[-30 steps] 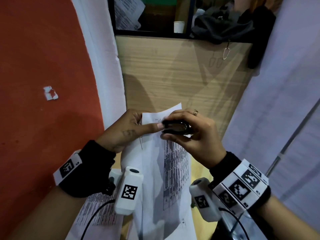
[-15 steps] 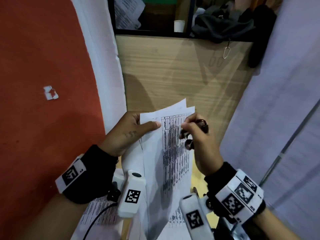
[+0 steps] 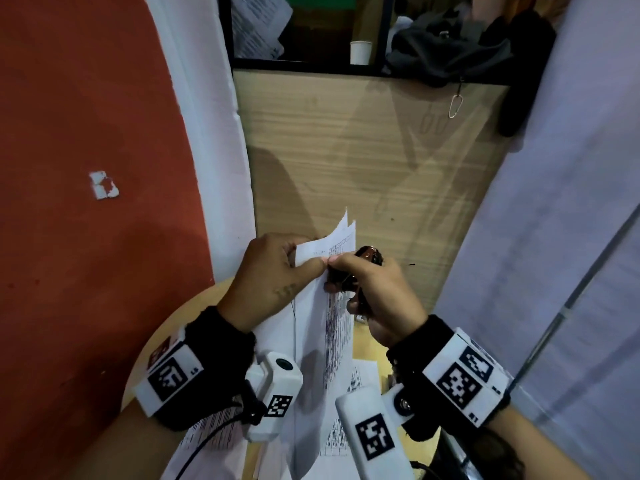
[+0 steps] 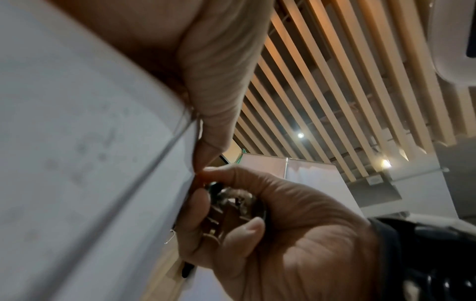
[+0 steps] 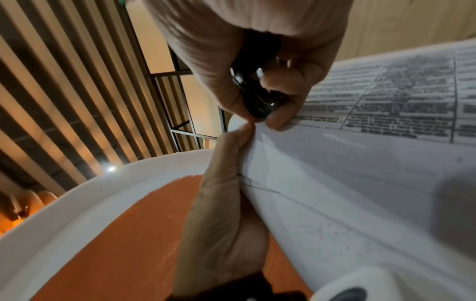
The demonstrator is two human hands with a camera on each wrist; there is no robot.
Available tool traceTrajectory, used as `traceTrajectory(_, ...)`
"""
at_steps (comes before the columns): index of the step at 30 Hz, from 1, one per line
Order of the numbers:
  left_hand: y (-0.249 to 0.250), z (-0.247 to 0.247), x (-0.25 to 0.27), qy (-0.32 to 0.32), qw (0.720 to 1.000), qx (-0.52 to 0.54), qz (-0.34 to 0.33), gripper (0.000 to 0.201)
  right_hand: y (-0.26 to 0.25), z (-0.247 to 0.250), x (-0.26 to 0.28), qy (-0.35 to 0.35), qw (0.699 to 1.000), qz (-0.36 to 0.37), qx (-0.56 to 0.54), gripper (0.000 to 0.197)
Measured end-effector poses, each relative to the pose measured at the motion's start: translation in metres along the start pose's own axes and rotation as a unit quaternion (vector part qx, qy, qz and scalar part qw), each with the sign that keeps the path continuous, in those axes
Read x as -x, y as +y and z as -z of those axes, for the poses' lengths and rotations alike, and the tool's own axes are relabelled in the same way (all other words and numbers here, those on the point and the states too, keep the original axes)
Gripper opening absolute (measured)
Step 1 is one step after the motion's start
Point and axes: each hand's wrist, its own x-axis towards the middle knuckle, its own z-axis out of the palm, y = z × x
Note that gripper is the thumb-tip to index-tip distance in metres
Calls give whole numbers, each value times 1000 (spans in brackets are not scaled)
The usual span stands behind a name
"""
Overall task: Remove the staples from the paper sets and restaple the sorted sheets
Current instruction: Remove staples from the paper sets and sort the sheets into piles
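Head view: left hand [image 3: 273, 271] pinches the upper corner of the paper set [image 3: 325, 327], thumb on the printed face, holding it raised above the wooden table [image 3: 346, 161]. Right hand [image 3: 377, 292], just right of that corner, curls around a dark staple remover [image 3: 370, 255], index fingertip meeting the left thumb.
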Motion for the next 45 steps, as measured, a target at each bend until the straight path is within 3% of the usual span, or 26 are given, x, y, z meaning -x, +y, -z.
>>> traceTrajectory(4, -1, -4, -1, 16, 998, -56, -15, 52, 5, -3, -2, 15, 997, 69, 27, 23)
traceTrajectory(7, -6, -5, -5, 25, 999, -19, 16, 49, 17, -8, -8, 58, 976, 194, 79, 20)
traceTrajectory(9, -6, -6, -6, 26, 999, 14, 33, 45, 24, -8, -9, 85, 932, 314, 159, 9)
traceTrajectory(12, -2, -9, -4, 10, 997, 61, 46, 37, 30, -3, -11, 108, 842, 458, 265, 19)
traceTrajectory(16, -2, -13, -2, -6, 987, 135, 86, 28, 30, 4, -14, 130, 730, 565, 362, 16)
traceTrajectory(18, -4, -14, -2, -21, 982, 165, 83, 33, 28, 8, -17, 131, 707, 583, 379, 16)
traceTrajectory(19, -5, -14, -3, -31, 982, 171, 70, 37, 27, 10, -17, 126, 722, 575, 363, 17)
traceTrajectory(20, -5, -12, -3, -44, 983, 168, 53, 41, 26, 11, -17, 115, 758, 551, 328, 18)
traceTrajectory(23, -5, -4, -8, -68, 993, 99, 3, 37, 24, 11, -13, 63, 909, 383, 148, 11)
traceTrajectory(25, -6, -2, -11, -47, 998, -9, -33, 39, 26, 12, -13, 16, 958, 283, 48, 7)
traceTrajectory(27, -5, -3, -12, -31, 995, -83, -48, 46, 27, 14, -13, 3, 953, 297, 64, 6)
traceTrajectory(30, -6, -2, -16, -35, 995, -82, -46, 48, 30, 17, -11, 6, 892, 402, 205, 9)
traceTrajectory(31, -8, 0, -18, -38, 995, -77, -46, 50, 31, 19, -11, 8, 889, 403, 218, 8)
traceTrajectory(35, -10, 11, -21, -46, 993, -81, -67, 42, 38, 35, -21, 34, 937, 270, 218, 17)
traceTrajectory(40, -12, 23, -25, -70, 990, -107, -66, 32, 49, 58, -34, 75, 873, 198, 439, 12)
traceTrajectory(45, -14, 29, -28, -91, 986, -111, -79, 41, 55, 63, -39, 49, 857, 127, 498, 8)
